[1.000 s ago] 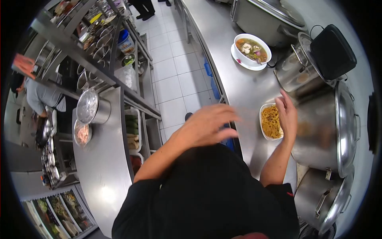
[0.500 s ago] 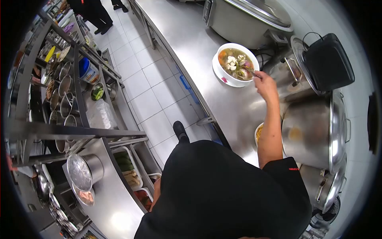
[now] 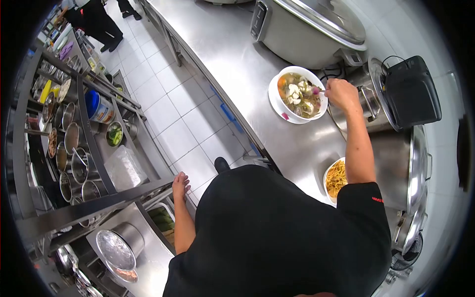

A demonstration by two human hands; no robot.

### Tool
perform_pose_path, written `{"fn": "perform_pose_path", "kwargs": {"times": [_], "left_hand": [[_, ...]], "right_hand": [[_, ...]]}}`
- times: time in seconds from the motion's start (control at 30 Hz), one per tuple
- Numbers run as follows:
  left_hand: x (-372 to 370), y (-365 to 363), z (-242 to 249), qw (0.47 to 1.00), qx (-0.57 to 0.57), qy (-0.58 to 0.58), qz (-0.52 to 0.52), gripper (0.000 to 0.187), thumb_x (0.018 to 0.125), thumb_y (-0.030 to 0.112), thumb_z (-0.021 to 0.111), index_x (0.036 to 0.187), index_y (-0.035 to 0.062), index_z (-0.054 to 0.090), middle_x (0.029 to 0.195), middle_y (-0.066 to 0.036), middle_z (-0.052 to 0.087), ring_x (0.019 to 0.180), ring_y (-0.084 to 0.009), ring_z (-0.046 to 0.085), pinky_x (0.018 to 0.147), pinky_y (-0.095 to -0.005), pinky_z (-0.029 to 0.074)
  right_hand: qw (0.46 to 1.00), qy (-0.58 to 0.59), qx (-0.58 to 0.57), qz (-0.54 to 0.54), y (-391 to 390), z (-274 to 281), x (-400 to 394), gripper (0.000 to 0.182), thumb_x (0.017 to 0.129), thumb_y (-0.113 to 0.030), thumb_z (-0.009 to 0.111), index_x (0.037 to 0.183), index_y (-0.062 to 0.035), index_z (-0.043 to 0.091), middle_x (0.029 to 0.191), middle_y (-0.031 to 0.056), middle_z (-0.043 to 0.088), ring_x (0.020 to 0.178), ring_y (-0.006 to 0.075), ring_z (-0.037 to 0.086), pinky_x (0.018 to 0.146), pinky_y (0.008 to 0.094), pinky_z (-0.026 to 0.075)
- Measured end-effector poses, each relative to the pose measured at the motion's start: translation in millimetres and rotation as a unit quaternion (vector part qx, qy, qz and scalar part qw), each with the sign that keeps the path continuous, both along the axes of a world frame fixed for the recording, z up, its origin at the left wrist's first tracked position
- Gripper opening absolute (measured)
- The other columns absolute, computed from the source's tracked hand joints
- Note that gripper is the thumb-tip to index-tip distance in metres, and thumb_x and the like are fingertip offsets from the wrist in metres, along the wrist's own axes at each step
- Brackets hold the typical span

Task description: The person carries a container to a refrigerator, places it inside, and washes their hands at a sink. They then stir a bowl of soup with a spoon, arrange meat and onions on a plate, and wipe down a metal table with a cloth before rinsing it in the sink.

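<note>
A white bowl of soup [image 3: 299, 95] with vegetables and pale pieces sits on a white plate [image 3: 275, 105] on the steel counter. At its right rim my right hand [image 3: 342, 94] is closed round the handle of a utensil, probably a spoon, whose far end is in the soup. My left hand [image 3: 181, 185] hangs low over the floor beside the shelf edge, fingers apart and holding nothing. A white bowl of yellow strips [image 3: 336, 179] stands on the counter below my right forearm.
Behind the soup is a large lidded cooker [image 3: 307, 37]. Big steel pots [image 3: 386, 153] line the wall at right. On the left, a rack holds metal containers [image 3: 71, 136] and a blue-lidded tub [image 3: 100, 106]. Two people in dark trousers [image 3: 101, 24] stand far up the aisle.
My left hand has come forward into fuller view, away from the food trays. My right hand has turned and lifted slightly at the bowl's rim. The camera view has shifted.
</note>
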State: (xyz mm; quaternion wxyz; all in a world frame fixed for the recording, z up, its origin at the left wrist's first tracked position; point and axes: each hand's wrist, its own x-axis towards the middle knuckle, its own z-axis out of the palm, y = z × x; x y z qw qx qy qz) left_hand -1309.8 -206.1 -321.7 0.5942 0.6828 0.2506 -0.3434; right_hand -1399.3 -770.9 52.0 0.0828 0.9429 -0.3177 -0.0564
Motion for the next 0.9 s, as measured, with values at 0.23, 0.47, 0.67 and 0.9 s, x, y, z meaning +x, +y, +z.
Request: {"fn": "perform_pose_path", "kwargs": {"times": [0.23, 0.47, 0.67, 0.9], "left_hand": [[-10.5, 25.3, -62.3, 0.997, -0.002, 0.067, -0.027, 0.041, 0.093, 0.039, 0.063, 0.126, 0.0133, 0.059, 0.098, -0.004, 0.065, 0.083, -0.0186, 0.062, 0.066, -0.0336, 0.051], [-36.7, 18.5, -127.1, 0.986, -0.053, -0.012, -0.157, 0.033, 0.094, 0.030, 0.065, 0.113, 0.0040, 0.065, 0.085, -0.002, 0.064, 0.076, -0.0114, 0.059, 0.064, -0.0246, 0.048], [-23.9, 4.4, -101.9, 0.976, -0.112, -0.012, -0.184, 0.034, 0.094, 0.033, 0.066, 0.113, 0.0052, 0.064, 0.080, 0.001, 0.060, 0.071, -0.0095, 0.055, 0.060, -0.0251, 0.045], [15.6, -26.3, -12.2, 0.983, 0.034, 0.033, -0.176, 0.035, 0.094, 0.034, 0.064, 0.121, 0.0135, 0.061, 0.079, 0.006, 0.057, 0.063, -0.0072, 0.049, 0.053, -0.0239, 0.040]], "right_hand": [[0.999, -0.039, -0.030, 0.000, 4.4, 23.2, -18.5, 0.012, 0.087, -0.017, 0.058, 0.094, -0.0084, 0.062, 0.087, 0.0161, 0.070, 0.086, 0.0378, 0.066, 0.071, 0.0493, 0.049], [0.984, -0.174, -0.041, 0.018, 23.5, 22.6, -44.9, 0.016, 0.092, -0.016, 0.055, 0.103, -0.0129, 0.066, 0.091, 0.0148, 0.069, 0.086, 0.0362, 0.066, 0.071, 0.0478, 0.050], [0.981, -0.193, 0.002, 0.001, 38.0, 24.5, -74.0, 0.018, 0.093, -0.019, 0.057, 0.106, -0.0139, 0.068, 0.095, 0.0134, 0.069, 0.086, 0.0362, 0.065, 0.073, 0.0461, 0.050], [0.980, -0.201, 0.008, 0.014, 29.7, -2.1, -86.7, 0.017, 0.093, -0.020, 0.058, 0.104, -0.0140, 0.069, 0.095, 0.0128, 0.070, 0.083, 0.0362, 0.065, 0.071, 0.0460, 0.051]]}}
